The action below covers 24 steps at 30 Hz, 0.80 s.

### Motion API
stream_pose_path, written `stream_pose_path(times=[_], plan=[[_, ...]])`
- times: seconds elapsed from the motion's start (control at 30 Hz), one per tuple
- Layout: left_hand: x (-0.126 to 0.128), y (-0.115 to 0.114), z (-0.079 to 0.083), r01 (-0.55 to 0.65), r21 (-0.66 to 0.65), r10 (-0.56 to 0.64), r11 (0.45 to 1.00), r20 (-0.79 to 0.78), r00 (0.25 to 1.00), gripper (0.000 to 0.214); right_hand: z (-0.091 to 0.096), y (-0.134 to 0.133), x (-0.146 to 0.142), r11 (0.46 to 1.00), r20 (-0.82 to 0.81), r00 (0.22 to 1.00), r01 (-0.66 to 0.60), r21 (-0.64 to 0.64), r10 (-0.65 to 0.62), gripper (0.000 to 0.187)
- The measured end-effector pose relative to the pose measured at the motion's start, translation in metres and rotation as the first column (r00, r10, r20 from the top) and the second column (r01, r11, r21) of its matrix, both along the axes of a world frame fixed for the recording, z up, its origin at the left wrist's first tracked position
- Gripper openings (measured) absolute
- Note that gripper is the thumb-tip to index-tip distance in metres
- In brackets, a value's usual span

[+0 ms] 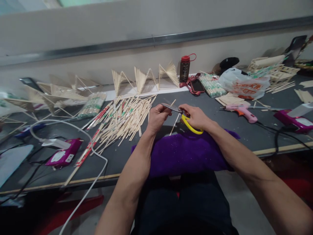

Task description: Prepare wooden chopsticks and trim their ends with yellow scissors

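Above the purple cloth (188,151), my right hand (197,117) is closed around a pair of scissors (192,126) with yellow handles. Their metal blades point left toward my left hand (158,117). The fingers of that left hand are pinched together at the blade tips, and what is between them is too small to make out. A thin wooden stick (174,124) lies on the table just below the blades. To the left of my hands spreads a loose pile of wooden chopsticks (129,120).
Fan-shaped stick models (144,80) stand along the wall beside a red-capped bottle (185,70). A pink glue gun (241,111) and a plastic bag (244,83) lie to the right. On the left, a white cable (91,143) loops from a magenta power box (65,153).
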<state>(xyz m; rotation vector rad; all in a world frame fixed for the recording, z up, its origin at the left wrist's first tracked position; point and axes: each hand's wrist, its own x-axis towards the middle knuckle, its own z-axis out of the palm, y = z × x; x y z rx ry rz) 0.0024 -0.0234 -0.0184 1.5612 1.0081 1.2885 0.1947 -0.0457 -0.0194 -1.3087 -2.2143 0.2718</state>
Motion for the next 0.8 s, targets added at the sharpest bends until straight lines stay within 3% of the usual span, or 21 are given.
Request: stream_pose_path(times=[0.23, 0.57, 0.8], plan=[[-0.0025, -0.001, 0.0012, 0.04, -0.009, -0.041, 0.999, -0.034, 0.999, 0.024, 0.0024, -0.0014, 0.0013, 1.0, 0.005, 1.0, 0.013, -0.028, -0.013, 0.051], [-0.004, -0.0015, 0.0022, 0.04, 0.018, -0.039, 0.999, -0.081, 0.996, 0.027, -0.0014, 0.0005, 0.0007, 0.999, -0.028, 0.999, -0.041, -0.008, 0.041, 0.035], [-0.0035, 0.0001, 0.0009, 0.026, 0.03, -0.022, 0.999, -0.103, 0.994, 0.024, -0.0003, 0.0008, 0.0028, 1.0, 0.03, 1.0, -0.009, -0.024, 0.009, 0.037]])
